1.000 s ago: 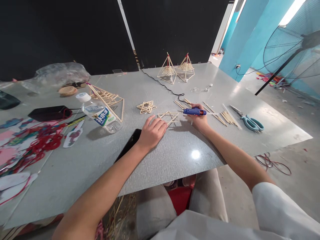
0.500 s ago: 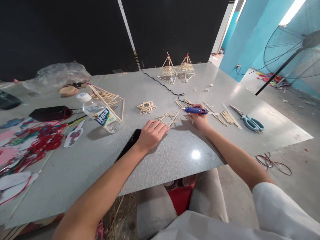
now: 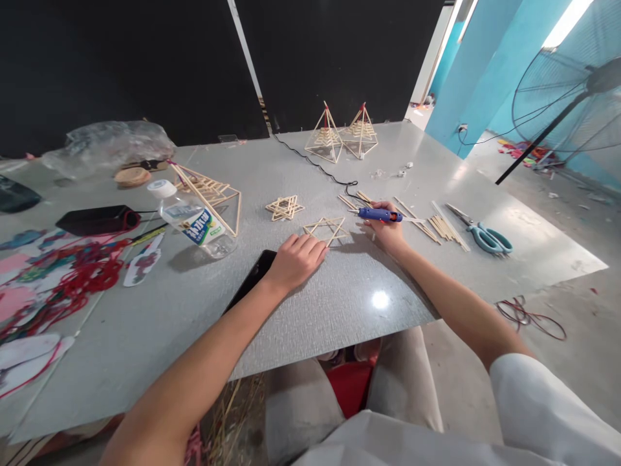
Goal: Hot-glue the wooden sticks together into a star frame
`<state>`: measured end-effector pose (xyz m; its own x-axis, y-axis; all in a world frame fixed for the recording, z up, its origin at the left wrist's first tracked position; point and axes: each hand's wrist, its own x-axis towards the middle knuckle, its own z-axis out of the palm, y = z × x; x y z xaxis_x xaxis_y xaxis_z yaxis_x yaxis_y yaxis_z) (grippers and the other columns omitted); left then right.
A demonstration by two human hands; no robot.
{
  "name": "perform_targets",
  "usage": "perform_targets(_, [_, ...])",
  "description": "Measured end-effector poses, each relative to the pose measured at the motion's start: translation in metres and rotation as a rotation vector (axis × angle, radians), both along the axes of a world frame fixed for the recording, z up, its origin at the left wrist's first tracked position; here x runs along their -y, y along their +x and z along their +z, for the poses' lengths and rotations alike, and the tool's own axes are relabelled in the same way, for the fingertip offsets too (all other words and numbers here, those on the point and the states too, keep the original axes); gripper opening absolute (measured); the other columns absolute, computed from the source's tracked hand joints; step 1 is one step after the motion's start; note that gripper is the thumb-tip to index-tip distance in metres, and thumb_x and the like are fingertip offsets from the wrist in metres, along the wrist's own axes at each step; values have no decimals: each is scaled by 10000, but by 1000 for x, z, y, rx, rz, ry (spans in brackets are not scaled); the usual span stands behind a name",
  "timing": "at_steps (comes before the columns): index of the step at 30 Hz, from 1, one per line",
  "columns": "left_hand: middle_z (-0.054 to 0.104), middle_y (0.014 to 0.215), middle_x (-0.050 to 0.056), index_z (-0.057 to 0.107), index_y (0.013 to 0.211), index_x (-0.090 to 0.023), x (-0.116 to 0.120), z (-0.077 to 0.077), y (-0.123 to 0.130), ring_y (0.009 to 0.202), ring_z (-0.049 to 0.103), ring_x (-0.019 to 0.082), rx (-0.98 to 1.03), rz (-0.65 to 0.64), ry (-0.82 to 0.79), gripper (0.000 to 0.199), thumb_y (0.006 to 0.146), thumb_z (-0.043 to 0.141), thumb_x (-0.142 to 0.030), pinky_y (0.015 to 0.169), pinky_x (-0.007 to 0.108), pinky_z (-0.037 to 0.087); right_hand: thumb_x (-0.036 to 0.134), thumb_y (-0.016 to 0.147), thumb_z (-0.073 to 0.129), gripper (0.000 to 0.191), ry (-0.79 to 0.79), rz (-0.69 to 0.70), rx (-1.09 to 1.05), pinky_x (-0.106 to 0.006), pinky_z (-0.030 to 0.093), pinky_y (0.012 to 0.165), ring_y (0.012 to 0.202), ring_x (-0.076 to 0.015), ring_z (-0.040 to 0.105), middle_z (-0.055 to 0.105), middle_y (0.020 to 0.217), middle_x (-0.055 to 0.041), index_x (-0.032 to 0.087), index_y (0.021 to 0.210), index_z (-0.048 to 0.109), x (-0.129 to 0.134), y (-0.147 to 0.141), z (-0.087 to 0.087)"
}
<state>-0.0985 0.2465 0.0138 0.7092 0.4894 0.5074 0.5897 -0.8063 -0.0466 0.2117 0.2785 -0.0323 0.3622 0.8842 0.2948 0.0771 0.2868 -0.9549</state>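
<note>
My left hand [image 3: 298, 259] rests on the table with its fingers together, bent over the near-left edge of a flat star of thin wooden sticks [image 3: 334, 223]. Its fingertips press on the star and cover part of it. My right hand [image 3: 388, 233] is wrapped round a blue hot glue gun [image 3: 381, 214], whose nozzle points left, above and right of that star. Just behind lies a thicker layered wooden star [image 3: 284, 208]. Loose sticks [image 3: 441, 228] lie to the right of the glue gun. A dark phone [image 3: 252, 278] is partly under my left forearm.
A plastic bottle [image 3: 198, 223] stands tilted-looking before a stick pyramid [image 3: 237, 210]. Two more stick pyramids [image 3: 326, 139] stand at the back. Blue-handled scissors [image 3: 488, 238] lie at right, red yarn [image 3: 92, 278] at left. A black cord [image 3: 315, 162] crosses the table [image 3: 310, 323].
My left hand and the flat star have shifted very slightly to the left. My right hand and the glue gun stay almost in place.
</note>
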Motion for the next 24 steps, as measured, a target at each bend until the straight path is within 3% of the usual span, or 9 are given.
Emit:
perform_targets(5, [843, 948, 114, 817, 1144, -213, -2, -7, 0, 901, 798, 261, 37, 69, -140, 511, 1275, 392, -465, 805, 382, 526, 575, 763, 915, 545, 2, -6, -6, -436, 740, 909, 997, -217, 766, 759, 1294, -27, 347, 1154, 610, 0, 0, 0])
perform_targets(9, [800, 776, 68, 784, 1215, -234, -5, -14, -3, 682, 743, 238, 52, 158, -195, 521, 1271, 354, -523, 650, 327, 448, 530, 750, 922, 543, 5, -32, 1, -424, 730, 910, 990, -214, 763, 766, 1272, -20, 348, 1165, 623, -1, 1, -2])
perform_targets(12, [771, 721, 33, 744, 1260, -244, -7, -15, -5, 598, 696, 223, 57, 196, -243, 477, 1254, 368, -538, 617, 308, 410, 539, 764, 906, 517, 6, -34, 4, -410, 725, 885, 947, -202, 755, 766, 1255, -10, 349, 1151, 620, -2, 2, -4])
perform_targets(19, [754, 733, -3, 700, 1131, -259, -8, -12, -5, 667, 745, 229, 58, 159, -348, 308, 1192, 508, -491, 654, 308, 416, 551, 777, 921, 514, 16, -11, 11, -405, 750, 885, 994, -203, 771, 764, 1327, -14, 351, 1133, 608, -3, 3, -7])
perform_targets(24, [782, 785, -2, 690, 1086, -263, -7, -12, -5, 730, 771, 221, 98, 137, -373, 311, 1171, 594, -547, 673, 305, 432, 542, 802, 893, 495, 23, 26, 52, -405, 749, 884, 995, -197, 769, 755, 1366, -14, 350, 1147, 595, -3, 6, -6])
